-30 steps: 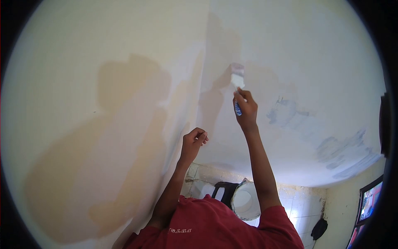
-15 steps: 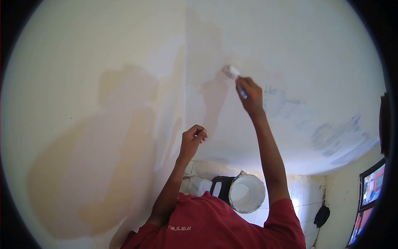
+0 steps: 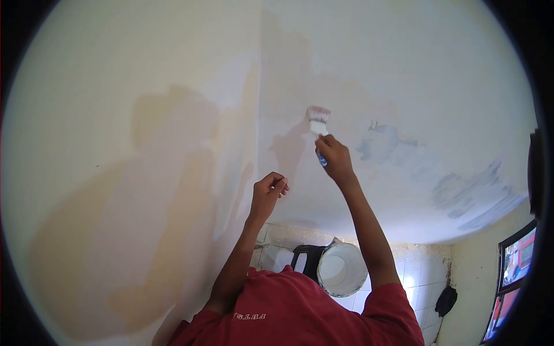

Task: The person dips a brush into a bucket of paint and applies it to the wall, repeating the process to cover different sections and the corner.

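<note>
My right hand (image 3: pixel 335 160) is closed around the handle of a paintbrush (image 3: pixel 318 126). Its wide bristles point up and meet the pale wall (image 3: pixel 346 190), just right of the room corner. Part of the blue-marked handle shows below my fingers. Lower and to the left, my left hand (image 3: pixel 270 190) hovers before the wall with its fingers curled in and nothing visible in them. Bluish-grey patches (image 3: pixel 404 149) mark the wall to the right of the brush.
Below my arms a white bucket (image 3: pixel 359 271) stands beside a black stool (image 3: pixel 310 262) on the tiled floor (image 3: pixel 412 274). A black cloth-like item (image 3: pixel 446 301) hangs low at the right, near a dark-framed window (image 3: pixel 501 282). Another wall (image 3: pixel 115 219) rises close on my left.
My right hand has moved down and to the left with the paintbrush. The bristles have swung from pointing up-left to nearly straight up. My left hand stays almost still.
</note>
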